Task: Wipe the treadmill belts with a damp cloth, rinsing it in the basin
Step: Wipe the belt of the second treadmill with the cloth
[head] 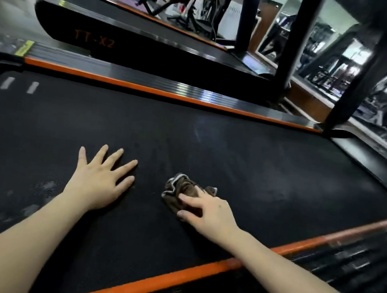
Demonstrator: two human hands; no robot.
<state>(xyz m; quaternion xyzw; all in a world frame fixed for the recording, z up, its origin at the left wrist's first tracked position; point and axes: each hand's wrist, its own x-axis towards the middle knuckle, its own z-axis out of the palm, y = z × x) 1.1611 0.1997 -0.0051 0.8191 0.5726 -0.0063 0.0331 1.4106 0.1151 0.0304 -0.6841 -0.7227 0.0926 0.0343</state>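
Head view, near to far. Nearest, an orange side strip point(170, 278) borders the black treadmill belt point(247, 158), and both forearms cross it. The right hand point(210, 212) lies on a crumpled brown cloth point(182, 188) with a pale edge, fingers bent over it and thumb at its near side, holding it against the belt around mid-width. Just beside it, the left hand point(99, 178) rests palm-down on the belt, fingers straight and spread, holding nothing. Pale smudges mark the belt near the left forearm. Beyond, a far orange strip point(146, 89) and a black upright point(368, 78); then a second treadmill point(132, 44) with orange lettering.
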